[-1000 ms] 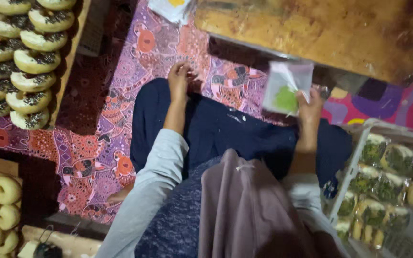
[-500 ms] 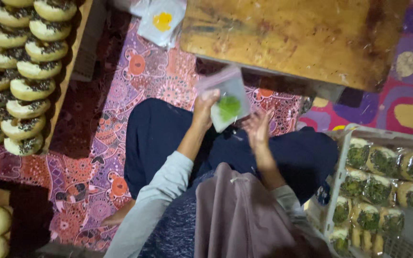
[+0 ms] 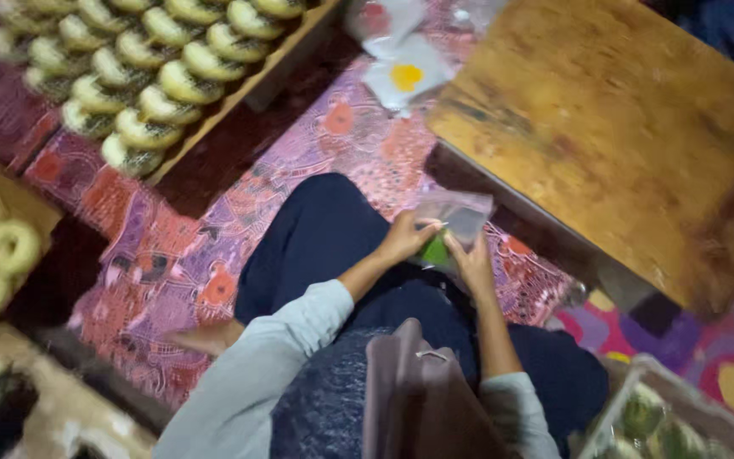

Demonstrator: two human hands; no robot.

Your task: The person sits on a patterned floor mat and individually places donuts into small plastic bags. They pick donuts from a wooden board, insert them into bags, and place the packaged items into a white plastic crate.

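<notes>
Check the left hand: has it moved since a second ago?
Yes. The left hand left the knee, on the doughnut tray's side, and came across the lap to the clear bag, nearer the wooden table.

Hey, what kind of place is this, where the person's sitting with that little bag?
Probably a home bakery or small pastry-packing spot worked on the floor: trays of doughnuts, a patterned mat, a low wooden table, and both hands, left hand and right hand, on a clear bag.

Your hands pinch a thin, glossy clear plastic bag. Beside it, the low table: worn, matt, scuffed wood. Under the table, a printed woven mat, matt.
</notes>
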